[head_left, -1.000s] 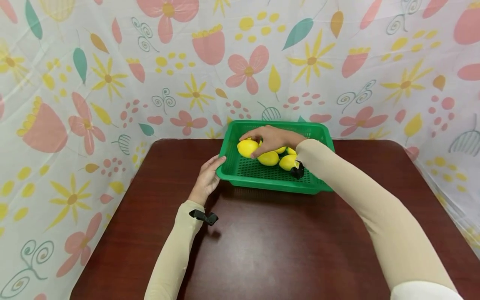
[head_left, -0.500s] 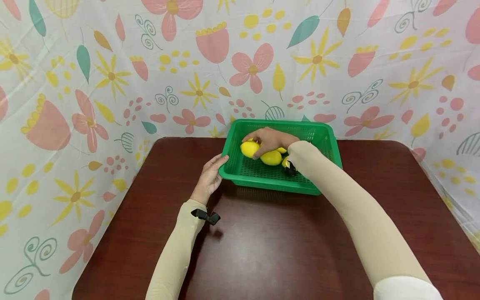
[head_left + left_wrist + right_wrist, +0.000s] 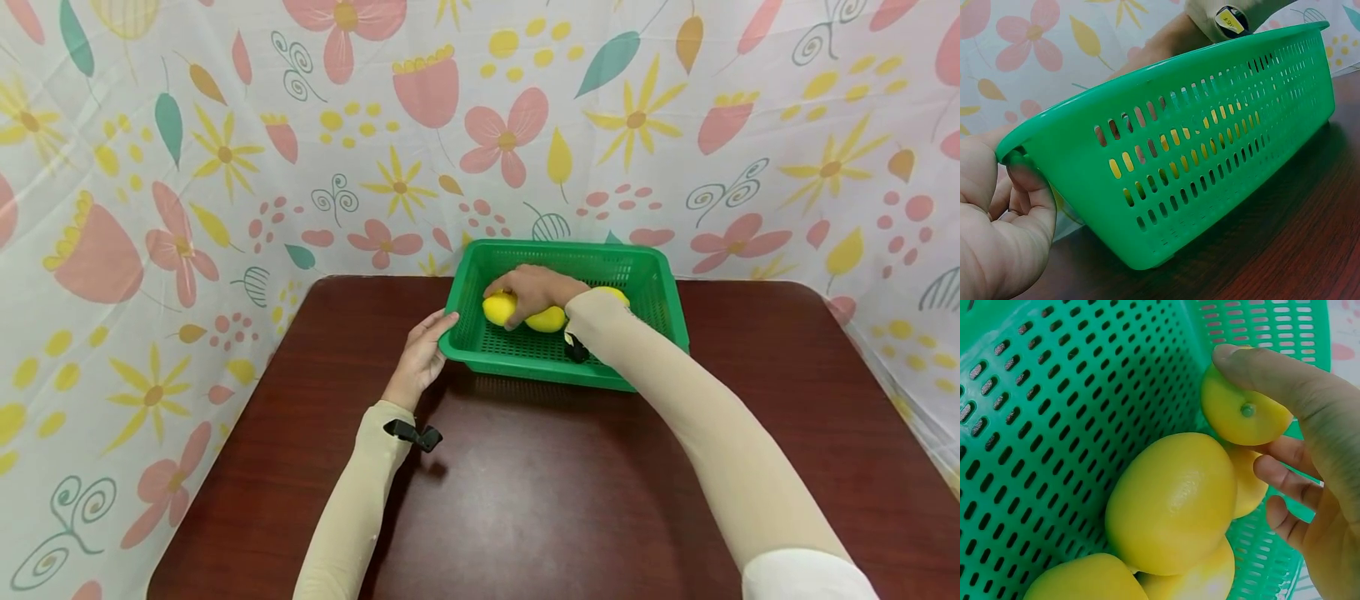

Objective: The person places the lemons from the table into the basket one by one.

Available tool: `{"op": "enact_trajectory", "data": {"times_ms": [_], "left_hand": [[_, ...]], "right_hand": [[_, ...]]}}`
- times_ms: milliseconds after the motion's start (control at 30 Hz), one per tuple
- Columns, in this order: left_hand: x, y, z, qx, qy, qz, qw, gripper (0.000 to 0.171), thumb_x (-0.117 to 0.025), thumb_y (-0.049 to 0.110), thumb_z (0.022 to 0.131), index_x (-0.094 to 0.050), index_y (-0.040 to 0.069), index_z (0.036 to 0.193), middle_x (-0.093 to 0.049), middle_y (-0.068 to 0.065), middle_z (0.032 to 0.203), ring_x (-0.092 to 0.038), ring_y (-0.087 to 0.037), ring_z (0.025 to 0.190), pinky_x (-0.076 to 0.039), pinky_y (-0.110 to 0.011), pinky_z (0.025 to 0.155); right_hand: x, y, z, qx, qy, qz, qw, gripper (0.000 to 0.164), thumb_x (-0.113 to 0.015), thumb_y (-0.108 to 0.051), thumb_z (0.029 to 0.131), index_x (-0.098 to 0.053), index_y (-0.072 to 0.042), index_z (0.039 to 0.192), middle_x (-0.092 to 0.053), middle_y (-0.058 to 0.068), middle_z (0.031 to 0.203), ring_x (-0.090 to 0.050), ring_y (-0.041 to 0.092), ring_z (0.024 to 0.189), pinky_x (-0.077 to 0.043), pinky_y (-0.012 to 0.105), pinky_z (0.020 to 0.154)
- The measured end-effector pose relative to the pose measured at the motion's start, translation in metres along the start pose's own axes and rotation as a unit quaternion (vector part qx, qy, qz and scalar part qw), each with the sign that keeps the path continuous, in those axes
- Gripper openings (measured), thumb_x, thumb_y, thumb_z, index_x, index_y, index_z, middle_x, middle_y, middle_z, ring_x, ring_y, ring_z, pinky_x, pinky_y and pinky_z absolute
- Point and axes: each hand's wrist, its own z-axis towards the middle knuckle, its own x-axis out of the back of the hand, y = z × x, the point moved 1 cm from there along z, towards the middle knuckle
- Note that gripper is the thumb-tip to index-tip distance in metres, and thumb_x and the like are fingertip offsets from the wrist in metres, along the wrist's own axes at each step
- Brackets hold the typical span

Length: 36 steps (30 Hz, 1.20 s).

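A green perforated plastic basket point(image 3: 551, 369) stands toward the back of the table with several yellow lemons in it. At its left end my left hand point(image 3: 420, 357) grips the rim, thumb on top and fingers curled beneath, as the left wrist view also shows. My right hand point(image 3: 534, 288) reaches down inside and holds a lemon point(image 3: 1238, 415) near the left end, thumb on one side and fingers around the other. Close beside it, a larger-looking lemon point(image 3: 1172, 503) lies among others, one point(image 3: 1085, 582) nearer the wrist camera. My right hand and forearm hide part of the lemons in the head view.
The dark red-brown table point(image 3: 495, 492) extends in front of the basket and to both sides. Behind it hangs a floral cloth point(image 3: 405, 125), close to the basket's back rim. Black straps point(image 3: 414, 435) sit on the wrists.
My right hand has lowered slightly with the lemon, and the right forearm has swung left over the basket. My left hand stays on the rim. The head view has shifted a little.
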Motion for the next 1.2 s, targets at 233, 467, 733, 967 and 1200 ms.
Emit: {"op": "enact_trajectory", "data": {"times_ms": [233, 467, 733, 967, 1200], "left_hand": [[-0.004, -0.001, -0.001, 0.0, 0.002, 0.0, 1.0, 0.043, -0.066, 0.013, 0.102, -0.056, 0.001, 0.142, -0.062, -0.019, 0.13, -0.072, -0.013, 0.093, -0.061, -0.025, 0.082], [-0.006, -0.003, -0.001, 0.001, 0.004, 0.008, 1.0, 0.044, -0.066, 0.014, 0.102, -0.056, 0.002, 0.143, -0.063, -0.017, 0.128, -0.072, -0.014, 0.096, -0.061, -0.025, 0.083], [-0.007, -0.005, -0.003, 0.006, 0.006, 0.01, 0.9999, 0.043, -0.066, 0.015, 0.102, -0.056, 0.002, 0.142, -0.066, -0.012, 0.122, -0.071, -0.013, 0.094, -0.06, -0.024, 0.082], [-0.005, -0.002, -0.004, -0.001, 0.011, 0.004, 0.9999, 0.04, -0.065, 0.013, 0.102, -0.057, 0.002, 0.139, -0.068, -0.011, 0.115, -0.071, -0.012, 0.089, -0.061, -0.022, 0.075], [-0.005, 0.001, -0.004, -0.004, -0.002, 0.009, 1.0, 0.043, -0.061, 0.011, 0.104, -0.051, -0.001, 0.144, -0.068, -0.008, 0.113, -0.071, -0.011, 0.089, -0.061, -0.022, 0.075]], "right_hand": [[-0.003, -0.002, -0.001, -0.009, -0.025, -0.03, 0.999, 0.072, -0.087, -0.035, 0.082, -0.058, -0.02, 0.146, -0.058, 0.005, 0.145, -0.056, 0.029, 0.122, -0.05, 0.047, 0.101], [-0.008, -0.007, -0.004, -0.008, -0.046, -0.062, 0.997, 0.073, -0.086, -0.037, 0.084, -0.056, -0.021, 0.148, -0.061, 0.006, 0.139, -0.06, 0.028, 0.114, -0.053, 0.047, 0.096], [0.006, -0.01, -0.013, -0.003, -0.024, -0.018, 1.0, 0.075, -0.085, -0.037, 0.085, -0.054, -0.017, 0.15, -0.062, 0.015, 0.14, -0.062, 0.032, 0.118, -0.055, 0.048, 0.096], [0.026, -0.016, -0.032, -0.007, 0.008, -0.012, 1.0, 0.058, -0.071, -0.045, 0.095, -0.059, -0.016, 0.145, -0.062, 0.013, 0.14, -0.059, 0.032, 0.126, -0.051, 0.053, 0.103], [0.039, -0.017, -0.062, -0.019, 0.023, -0.009, 1.0, 0.055, -0.067, -0.042, 0.098, -0.058, -0.014, 0.145, -0.063, 0.012, 0.138, -0.061, 0.033, 0.123, -0.051, 0.053, 0.1]]}}
